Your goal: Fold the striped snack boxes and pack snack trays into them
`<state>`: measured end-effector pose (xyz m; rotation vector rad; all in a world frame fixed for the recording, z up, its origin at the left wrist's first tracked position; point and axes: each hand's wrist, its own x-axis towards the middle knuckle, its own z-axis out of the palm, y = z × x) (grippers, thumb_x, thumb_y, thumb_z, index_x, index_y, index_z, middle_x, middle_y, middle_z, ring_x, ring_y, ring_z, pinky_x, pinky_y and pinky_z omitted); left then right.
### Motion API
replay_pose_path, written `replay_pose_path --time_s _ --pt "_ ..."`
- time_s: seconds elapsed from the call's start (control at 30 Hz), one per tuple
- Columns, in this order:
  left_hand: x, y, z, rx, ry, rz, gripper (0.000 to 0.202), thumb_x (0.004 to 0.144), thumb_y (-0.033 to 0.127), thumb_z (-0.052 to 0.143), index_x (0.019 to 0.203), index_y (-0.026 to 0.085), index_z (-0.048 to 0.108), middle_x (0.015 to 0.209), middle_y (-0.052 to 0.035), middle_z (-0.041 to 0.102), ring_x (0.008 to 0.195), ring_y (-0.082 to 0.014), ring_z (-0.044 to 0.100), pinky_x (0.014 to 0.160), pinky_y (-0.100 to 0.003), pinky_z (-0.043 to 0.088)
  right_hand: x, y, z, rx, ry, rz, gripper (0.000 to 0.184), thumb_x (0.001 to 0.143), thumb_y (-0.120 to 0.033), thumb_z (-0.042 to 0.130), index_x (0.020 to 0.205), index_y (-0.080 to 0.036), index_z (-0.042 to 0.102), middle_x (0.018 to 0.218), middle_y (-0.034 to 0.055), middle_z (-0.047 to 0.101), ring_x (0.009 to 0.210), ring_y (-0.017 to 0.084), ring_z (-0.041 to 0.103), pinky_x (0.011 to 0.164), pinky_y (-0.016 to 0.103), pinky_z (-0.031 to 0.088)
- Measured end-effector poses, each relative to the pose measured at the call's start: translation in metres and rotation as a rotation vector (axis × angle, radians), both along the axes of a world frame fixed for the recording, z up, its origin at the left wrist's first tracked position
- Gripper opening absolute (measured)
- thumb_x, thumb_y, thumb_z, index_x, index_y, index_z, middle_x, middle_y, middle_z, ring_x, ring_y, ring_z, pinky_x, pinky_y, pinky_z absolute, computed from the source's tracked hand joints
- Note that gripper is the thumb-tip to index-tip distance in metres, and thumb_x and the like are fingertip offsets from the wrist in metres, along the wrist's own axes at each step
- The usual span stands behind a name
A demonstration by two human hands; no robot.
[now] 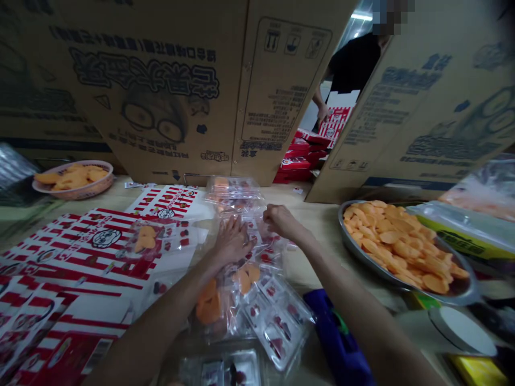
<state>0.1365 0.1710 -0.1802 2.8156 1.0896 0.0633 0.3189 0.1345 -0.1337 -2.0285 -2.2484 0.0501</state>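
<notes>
My left hand (232, 240) lies with its fingers spread on clear plastic packs in the middle of the table. Close to its right, my right hand (281, 221) is closed like a fist at the edge of the same packs; what its fingers hold, if anything, is hidden. Under and around the hands are clear packs (267, 257) with small red pieces. Nearer me lie a clear compartment tray (277, 321) with small dark and red pieces, and orange rounded pieces (209, 303) in clear plastic. Beyond my left hand, clear packs (233, 187) are stacked.
Red-and-white striped card sheets (92, 241) cover the left side. A pink bowl (72, 193) and a metal tray (475, 284) hold orange pieces. Cardboard boxes (177, 128) wall off the back. Through a gap, a person's arm (319, 104) shows beside red boxes.
</notes>
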Motion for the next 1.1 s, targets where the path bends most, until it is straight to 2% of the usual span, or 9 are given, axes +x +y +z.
replay_pose_path --time_s 0.17,0.33,0.5,0.63,0.7,0.8,0.87,0.97,1.1 --pt "0.001 -0.001 0.008 0.012 0.062 -0.040 0.082 0.075 0.069 0.048 0.140 0.020 0.035 0.151 -0.0178 0.026 0.139 -0.0407 0.016 0.107 -0.063 0.017 -0.004 0.023 -0.008 -0.008 0.020 -0.035 0.020 0.074 -0.003 0.053 0.077 -0.012 0.071 0.087 0.0130 0.069 0.077 0.020 0.060 0.072 0.028 0.038" --pt "-0.007 0.000 0.021 0.058 0.130 -0.034 0.060 0.083 0.049 0.051 0.136 0.024 0.041 0.142 -0.0163 0.040 0.131 -0.0380 0.035 0.104 -0.058 0.026 0.001 0.013 0.002 0.132 0.148 -0.080 0.023 0.075 -0.002 0.049 0.074 -0.012 0.070 0.082 0.0116 0.067 0.074 0.018 0.058 0.069 0.026 0.039" --pt "-0.060 0.012 0.028 0.084 0.169 0.052 0.048 0.088 0.041 0.042 0.133 0.025 0.045 0.131 -0.0142 0.052 0.123 -0.0349 0.045 0.104 -0.057 0.026 0.013 -0.029 0.022 0.204 0.299 -0.050 0.023 0.075 -0.004 0.046 0.075 -0.011 0.068 0.075 0.0069 0.061 0.066 0.015 0.055 0.062 0.023 0.038" --pt "-0.092 0.010 0.030 0.146 0.160 0.154 0.058 0.085 0.042 0.046 0.138 0.020 0.039 0.142 -0.0181 0.041 0.132 -0.0402 0.035 0.103 -0.059 0.027 0.001 -0.054 0.015 0.108 0.309 0.056 0.023 0.073 -0.001 0.047 0.069 -0.013 0.067 0.073 0.0060 0.062 0.067 0.015 0.055 0.063 0.023 0.036" --pt "-0.087 0.000 0.031 0.191 0.067 0.072 0.060 0.086 0.040 0.044 0.141 0.018 0.034 0.149 -0.0172 0.032 0.138 -0.0370 0.024 0.109 -0.056 0.022 -0.012 -0.059 0.008 0.075 0.237 0.090 0.024 0.073 -0.001 0.048 0.066 -0.014 0.066 0.074 0.0065 0.062 0.069 0.016 0.055 0.066 0.025 0.036" --pt "-0.060 -0.019 0.027 0.184 -0.023 -0.142 0.054 0.089 0.041 0.042 0.138 0.017 0.037 0.152 -0.0137 0.029 0.142 -0.0295 0.016 0.114 -0.050 0.014 -0.031 -0.059 -0.004 0.009 0.114 0.119 0.023 0.072 0.001 0.048 0.067 -0.013 0.066 0.077 0.0093 0.064 0.072 0.017 0.055 0.070 0.027 0.035" --pt "-0.041 -0.026 0.022 0.131 -0.014 -0.218 0.057 0.087 0.043 0.047 0.136 0.015 0.040 0.151 -0.0160 0.028 0.143 -0.0305 0.014 0.114 -0.050 0.014 -0.038 -0.058 -0.010 -0.049 0.081 0.141 0.020 0.071 0.001 0.050 0.068 -0.011 0.066 0.078 0.0110 0.064 0.072 0.018 0.056 0.070 0.027 0.036" --pt "-0.023 -0.025 0.015 0.044 0.028 -0.242 0.064 0.082 0.044 0.056 0.136 0.013 0.041 0.150 -0.0203 0.027 0.141 -0.0346 0.017 0.112 -0.051 0.017 -0.032 -0.053 -0.011 -0.074 0.088 0.149 0.021 0.070 0.001 0.050 0.071 -0.011 0.067 0.077 0.0097 0.064 0.073 0.017 0.056 0.068 0.025 0.036" --pt "-0.019 -0.021 0.012 0.009 0.022 -0.210 0.072 0.079 0.051 0.058 0.138 0.016 0.038 0.152 -0.0213 0.022 0.141 -0.0373 0.017 0.109 -0.056 0.018 -0.012 -0.037 -0.011 0.011 0.162 0.011 0.024 0.074 0.000 0.046 0.072 -0.012 0.067 0.078 0.0086 0.063 0.072 0.016 0.057 0.067 0.025 0.037"
